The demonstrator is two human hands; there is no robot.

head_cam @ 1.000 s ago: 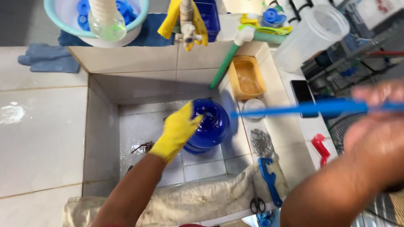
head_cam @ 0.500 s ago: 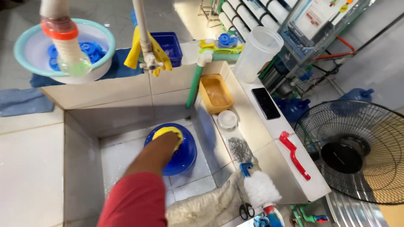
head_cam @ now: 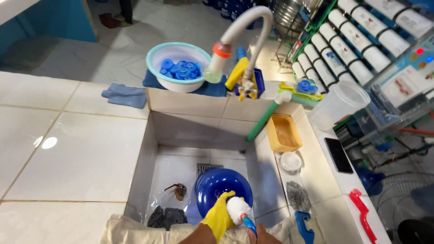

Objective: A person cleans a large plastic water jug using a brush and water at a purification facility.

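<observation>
At the lower middle of the frame, inside the tiled sink [head_cam: 153, 149], a blue jug [head_cam: 221, 186] is steadied by the yellow-gloved left hand [head_cam: 219, 218], fingers closed on its mouth. A white-headed brush [head_cam: 238, 209] is clamped in the right hand [head_cam: 261, 236], mostly cropped. The brush is best fed straight in. The jug lies on its side, long axis running up-frame, mouth toward the bottom edge.

Blue jug [head_cam: 220, 185] lies in the sink; white-headed brush [head_cam: 238, 209] (blue handle) touches it.

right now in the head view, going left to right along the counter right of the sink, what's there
orange tray → small white cup → black phone → clear plastic jug; nearer, steel scourer → red tool
</observation>
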